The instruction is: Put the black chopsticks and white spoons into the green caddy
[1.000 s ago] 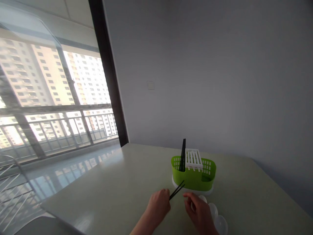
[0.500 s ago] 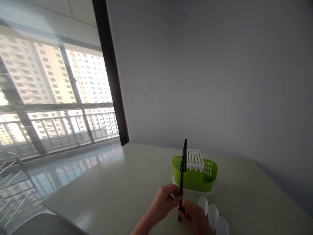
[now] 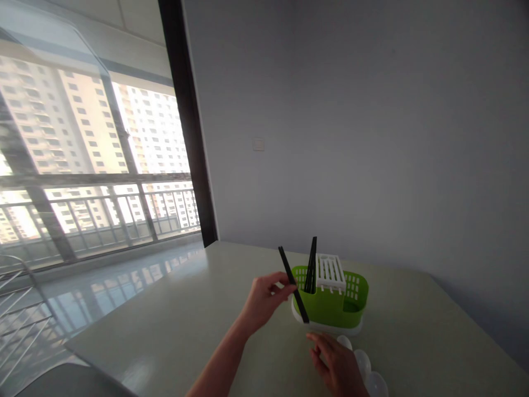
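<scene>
Black chopsticks (image 3: 302,306) are pinched in my left hand (image 3: 268,298), tilted with the upper end leaning left, in front of the green basket's left side. More black chopsticks (image 3: 311,267) stand inside the left part of the green utensil basket (image 3: 328,307). A white slotted rack (image 3: 329,270) sits across the basket's middle. My right hand (image 3: 333,355) is just below the chopsticks' lower end, apart from them, with its fingers loosely spread and nothing seen in them. Beside and partly behind it lie white spoons (image 3: 362,363) on the table.
The basket stands on a white base tray (image 3: 349,331) on the pale table (image 3: 185,314). A grey wall with a switch plate (image 3: 258,144) rises behind. At lower left are a grey chair back (image 3: 74,380) and a metal rack (image 3: 25,309); a large window is beyond.
My left hand has raised the chopsticks up and left toward the basket, tipping them from upright to slanted. The right hand has let go of them and sits slightly lower right.
</scene>
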A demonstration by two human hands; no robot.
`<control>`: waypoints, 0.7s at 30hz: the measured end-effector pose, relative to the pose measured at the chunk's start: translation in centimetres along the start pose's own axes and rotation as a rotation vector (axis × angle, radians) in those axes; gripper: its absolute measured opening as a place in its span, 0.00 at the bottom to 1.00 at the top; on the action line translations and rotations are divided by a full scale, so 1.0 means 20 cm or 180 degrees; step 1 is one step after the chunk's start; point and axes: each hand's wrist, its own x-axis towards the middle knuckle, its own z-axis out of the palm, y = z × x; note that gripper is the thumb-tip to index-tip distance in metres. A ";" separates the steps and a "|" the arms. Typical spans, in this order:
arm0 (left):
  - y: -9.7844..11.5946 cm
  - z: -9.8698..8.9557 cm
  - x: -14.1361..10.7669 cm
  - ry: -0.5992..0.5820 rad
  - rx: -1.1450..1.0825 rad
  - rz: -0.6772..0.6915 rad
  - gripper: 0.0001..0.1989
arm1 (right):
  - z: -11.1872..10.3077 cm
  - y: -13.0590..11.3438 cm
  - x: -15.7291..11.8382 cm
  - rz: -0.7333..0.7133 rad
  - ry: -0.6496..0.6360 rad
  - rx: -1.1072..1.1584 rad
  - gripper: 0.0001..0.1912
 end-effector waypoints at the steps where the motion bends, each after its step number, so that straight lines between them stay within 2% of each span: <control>1: 0.02 -0.02 0.06 0.0125 0.0005 0.0085 0.12 | 0.00 0.01 0.00 -0.0029 0.0070 -0.0051 0.15; 3: 0.02 -0.05 0.19 0.0294 0.0118 0.0236 0.13 | 0.00 0.01 0.00 -0.0117 0.0187 -0.0160 0.14; 5: -0.01 -0.04 0.32 0.0329 0.0373 0.0303 0.13 | 0.02 0.02 0.00 -0.0237 0.0226 -0.0256 0.14; 9: -0.18 0.06 0.50 0.0174 0.1207 -0.0002 0.12 | 0.08 0.05 0.00 -0.0385 0.0305 -0.0391 0.14; 12: -0.31 0.15 0.56 0.0077 0.1503 -0.0233 0.12 | 0.11 0.07 0.00 -0.0506 0.0391 -0.0499 0.14; 15: -0.39 0.22 0.56 -0.0029 0.1626 -0.0382 0.12 | 0.12 0.06 0.00 -0.0568 0.0348 -0.0578 0.14; 21: -0.44 0.26 0.58 -0.0090 0.1811 -0.0496 0.12 | 0.12 0.02 0.00 -0.0566 0.0384 -0.0544 0.12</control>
